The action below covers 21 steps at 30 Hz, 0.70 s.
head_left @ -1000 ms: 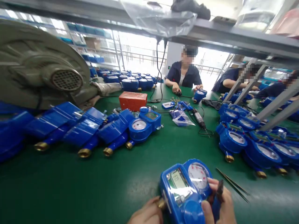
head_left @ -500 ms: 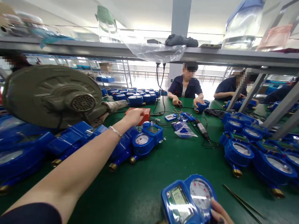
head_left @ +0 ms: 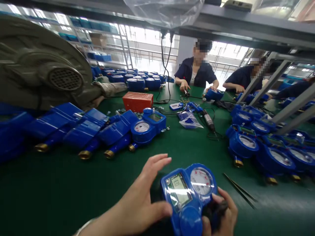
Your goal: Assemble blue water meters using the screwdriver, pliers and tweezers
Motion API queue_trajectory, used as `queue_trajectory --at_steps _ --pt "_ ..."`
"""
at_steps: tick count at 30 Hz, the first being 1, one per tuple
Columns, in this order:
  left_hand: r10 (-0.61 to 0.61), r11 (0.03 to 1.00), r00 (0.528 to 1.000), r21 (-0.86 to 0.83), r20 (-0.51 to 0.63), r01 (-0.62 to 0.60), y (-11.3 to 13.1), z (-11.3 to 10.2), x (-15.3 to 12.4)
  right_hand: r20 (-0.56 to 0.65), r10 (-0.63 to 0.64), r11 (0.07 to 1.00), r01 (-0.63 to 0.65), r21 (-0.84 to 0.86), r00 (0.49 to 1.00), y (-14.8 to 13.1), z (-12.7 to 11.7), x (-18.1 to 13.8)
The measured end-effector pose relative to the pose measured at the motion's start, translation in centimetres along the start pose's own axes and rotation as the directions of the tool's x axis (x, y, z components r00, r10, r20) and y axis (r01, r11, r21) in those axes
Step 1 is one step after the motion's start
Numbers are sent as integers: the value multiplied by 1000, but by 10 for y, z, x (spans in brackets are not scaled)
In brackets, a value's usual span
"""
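A blue water meter [head_left: 188,196] with a lit display and a round red-marked dial is tilted toward me, low in the view. My right hand [head_left: 225,209] grips its right side, fingers wrapped round the edge by a dark part that I cannot make out. At the meter's left side, my left hand [head_left: 145,193] is open, thumb and fingers spread; the thumb tip is close to the casing, and I cannot tell if it touches. Golden tweezers [head_left: 240,190] lie on the green table to the right of the meter.
Several blue meters line the left, with one dial-up meter [head_left: 145,127] at that row's end; more meters [head_left: 243,144] stand right. Behind are a red box [head_left: 137,101], a blower [head_left: 49,72], a corded tool [head_left: 208,120] and co-workers. A shelf beam [head_left: 221,24] crosses overhead.
My left hand has drawn back from the red box to the left side of the held meter. The meter, still in my right hand, sits slightly higher and further left in view. The camera has tilted down.
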<state>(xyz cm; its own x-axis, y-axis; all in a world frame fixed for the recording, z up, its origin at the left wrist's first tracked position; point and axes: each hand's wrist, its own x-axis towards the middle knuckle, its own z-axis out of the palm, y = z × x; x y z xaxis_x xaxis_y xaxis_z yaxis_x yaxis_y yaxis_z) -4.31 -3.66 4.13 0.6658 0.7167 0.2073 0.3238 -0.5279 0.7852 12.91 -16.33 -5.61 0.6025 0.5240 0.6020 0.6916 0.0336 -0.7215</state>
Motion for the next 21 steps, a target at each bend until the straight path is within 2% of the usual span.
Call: queue_trajectory --at_steps 2,3,5,7,11,13,17,19,21 --pt "-65 994 998 -88 -7 65 -8 31 -29 0 16 1000 -16 -18 1000 -5 0 1" --pt "-54 994 998 -98 -29 51 -12 44 -38 7 25 1000 -25 -17 1000 -7 0 1" --pt "5 997 995 -80 -102 -13 -19 63 -45 26 43 999 -43 -11 999 -7 -3 2" --pt "48 997 985 -47 -165 -56 -21 72 -42 50 75 997 -74 -21 996 -1 -9 4" --pt "37 997 982 -62 -187 -50 -18 70 -33 131 214 964 -188 -186 968 30 -25 19" --pt "24 993 985 -110 -173 -44 -17 68 -31 196 264 929 -194 -316 944 48 -32 29" --pt "-27 976 993 -220 -115 2 -22 59 -28 314 255 797 -15 -604 914 63 -31 43" --pt "-62 962 994 -270 -88 36 -27 51 -22 365 267 742 51 -668 892 61 -24 48" --pt "-67 953 996 -298 -56 48 -32 41 -14 410 269 742 84 -665 872 56 -18 54"
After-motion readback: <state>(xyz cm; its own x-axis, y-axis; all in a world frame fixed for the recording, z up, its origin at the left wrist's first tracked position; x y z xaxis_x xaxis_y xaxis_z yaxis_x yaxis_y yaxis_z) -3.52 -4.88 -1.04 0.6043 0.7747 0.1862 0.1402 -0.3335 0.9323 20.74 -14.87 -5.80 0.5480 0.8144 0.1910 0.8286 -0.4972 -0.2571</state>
